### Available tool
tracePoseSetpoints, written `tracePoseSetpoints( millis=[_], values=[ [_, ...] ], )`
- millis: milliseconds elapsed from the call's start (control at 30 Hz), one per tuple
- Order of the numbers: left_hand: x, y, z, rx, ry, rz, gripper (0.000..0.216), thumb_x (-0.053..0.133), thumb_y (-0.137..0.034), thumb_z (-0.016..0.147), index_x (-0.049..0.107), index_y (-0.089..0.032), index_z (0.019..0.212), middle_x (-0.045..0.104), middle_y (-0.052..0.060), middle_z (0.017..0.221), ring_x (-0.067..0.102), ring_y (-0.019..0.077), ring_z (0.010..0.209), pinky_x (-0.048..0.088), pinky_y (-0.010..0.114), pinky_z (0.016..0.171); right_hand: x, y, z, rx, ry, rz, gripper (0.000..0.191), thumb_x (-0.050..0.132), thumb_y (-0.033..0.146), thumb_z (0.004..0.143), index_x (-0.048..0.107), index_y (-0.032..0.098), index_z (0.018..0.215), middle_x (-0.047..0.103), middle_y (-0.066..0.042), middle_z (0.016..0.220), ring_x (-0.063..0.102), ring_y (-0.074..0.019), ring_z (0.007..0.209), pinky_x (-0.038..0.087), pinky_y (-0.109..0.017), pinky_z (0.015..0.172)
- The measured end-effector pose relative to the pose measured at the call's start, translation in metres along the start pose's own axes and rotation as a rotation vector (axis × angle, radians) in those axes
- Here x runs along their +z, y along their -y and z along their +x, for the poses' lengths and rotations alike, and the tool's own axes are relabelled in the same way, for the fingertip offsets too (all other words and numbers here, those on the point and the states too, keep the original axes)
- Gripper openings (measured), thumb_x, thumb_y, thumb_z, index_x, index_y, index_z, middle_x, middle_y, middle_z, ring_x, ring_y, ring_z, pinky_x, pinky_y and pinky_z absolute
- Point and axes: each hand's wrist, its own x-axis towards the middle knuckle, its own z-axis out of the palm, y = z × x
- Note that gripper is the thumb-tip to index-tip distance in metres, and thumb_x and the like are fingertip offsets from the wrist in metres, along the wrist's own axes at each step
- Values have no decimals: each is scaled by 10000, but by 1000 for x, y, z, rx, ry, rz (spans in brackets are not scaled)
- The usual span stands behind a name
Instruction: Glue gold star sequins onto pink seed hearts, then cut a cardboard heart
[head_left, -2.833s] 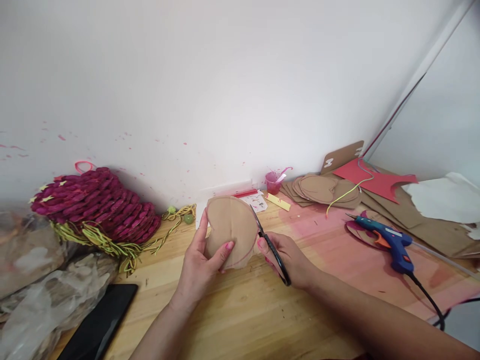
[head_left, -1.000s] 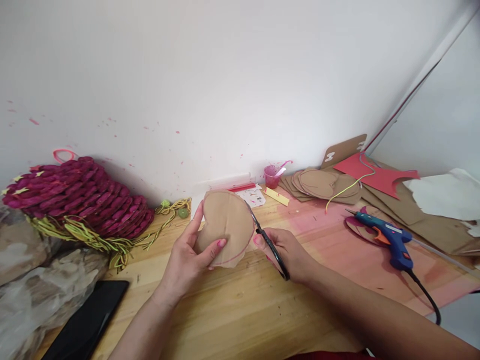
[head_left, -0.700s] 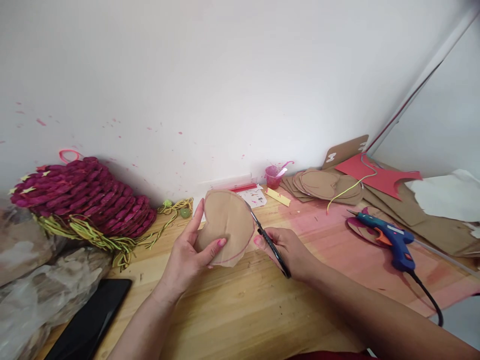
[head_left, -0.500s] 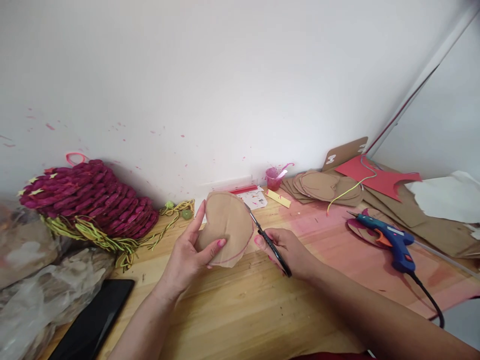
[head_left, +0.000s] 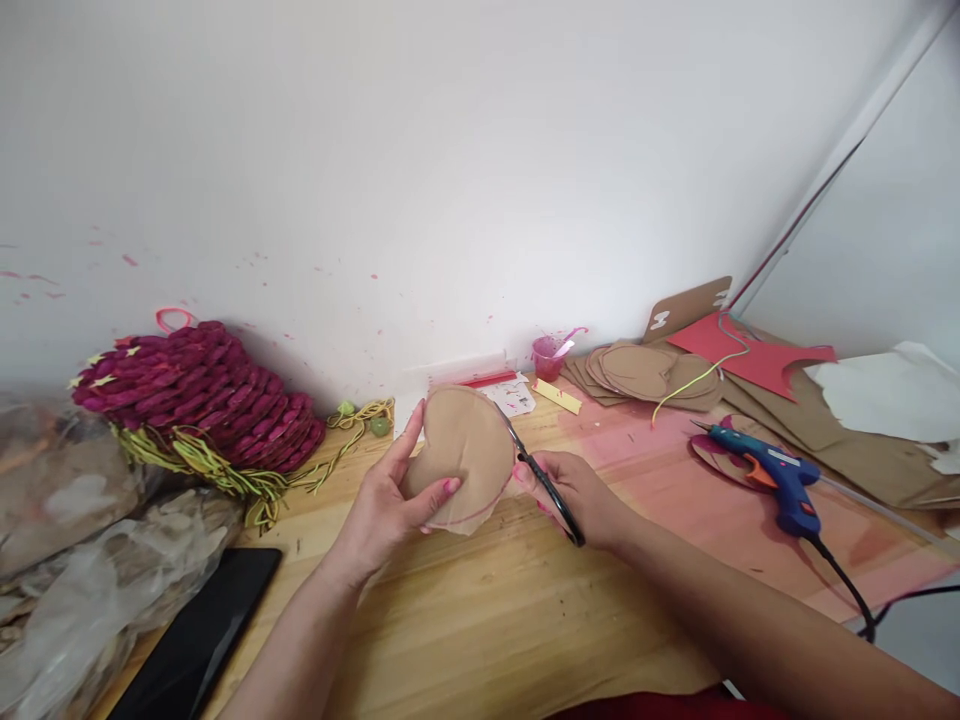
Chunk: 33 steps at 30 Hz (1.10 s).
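My left hand (head_left: 386, 500) grips a tan heart-shaped cutout (head_left: 465, 450) with a pink line drawn along its edge, holding it upright above the wooden table (head_left: 480, 620). My right hand (head_left: 581, 495) is closed round black-handled scissors (head_left: 541, 478). The blades lie against the cutout's right edge, pointing up and away from me.
A blue glue gun (head_left: 772, 475) with a black cord lies to the right. Behind it are a stack of tan cutouts (head_left: 637, 372), a red sheet (head_left: 750, 358) and a pink cup (head_left: 547, 358). Magenta woven pieces (head_left: 199, 395) and plastic bags (head_left: 82, 580) fill the left; a black phone (head_left: 199, 640) lies near.
The hands, cutout and scissors keep almost the same pose; the blades stay on the cutout's right edge. The view has drifted slightly.
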Motion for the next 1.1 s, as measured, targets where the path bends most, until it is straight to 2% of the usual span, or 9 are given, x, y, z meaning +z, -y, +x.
tracePoseSetpoints(
  millis=[167,233,367,567,633,733,800,933,1100],
  values=[
    [-2,0,1,33,2,16,1091,825,-330,712,158,-324,1575,550,100,1409,638,129,749,519,183,523,-1,0,0,-18,-18,-30,494,556,581,888,368,231,596,350,61,516,338,-112,492,221,-263,478],
    [-3,1,1,32,-5,28,1090,825,-333,716,156,-314,1576,554,101,1410,662,179,857,559,216,593,-1,1,0,-31,-19,-46,483,560,558,893,369,229,595,345,57,528,330,-115,511,214,-266,488],
    [-5,1,1,41,-23,83,1099,825,-359,718,149,-271,1580,624,124,1322,677,244,939,597,282,668,-2,1,0,-53,-19,-76,482,554,539,900,357,226,591,317,52,550,312,-123,541,201,-272,506],
    [-5,2,3,109,-40,129,1042,817,-367,732,213,-229,1569,518,129,1469,549,293,1273,538,323,949,-1,-1,0,-65,-25,-93,479,547,529,906,331,224,606,264,52,602,284,-119,572,189,-271,519],
    [-5,3,3,96,-34,110,1045,819,-356,733,203,-245,1569,529,117,1461,557,288,1262,549,312,929,-1,-2,0,-64,-20,-94,471,532,521,916,334,223,610,271,54,595,283,-115,560,188,-270,516],
    [-6,5,3,68,-18,62,1061,827,-328,726,184,-288,1570,561,94,1428,611,276,1170,590,263,788,-1,-3,1,-62,-15,-98,460,535,514,916,340,222,619,292,56,590,288,-111,555,189,-266,513],
    [-7,6,3,53,-21,43,1067,836,-310,713,196,-297,1568,619,91,1352,652,263,1070,595,240,697,-2,-3,1,-58,-12,-105,460,553,515,906,349,220,618,302,55,587,292,-111,556,187,-264,508],
    [-8,4,3,45,-36,17,1059,852,-269,689,249,-283,1559,695,96,1202,681,223,898,592,232,629,-4,0,1,-35,-9,-108,475,604,524,873,373,215,595,328,53,561,316,-109,535,190,-255,483],
    [-8,1,2,46,-19,-26,1033,848,-221,682,286,-334,1541,625,73,1347,676,186,877,570,192,593,-1,-1,-1,38,27,-30,471,534,592,892,394,232,622,376,66,496,398,-109,403,272,-234,393]
  ],
)
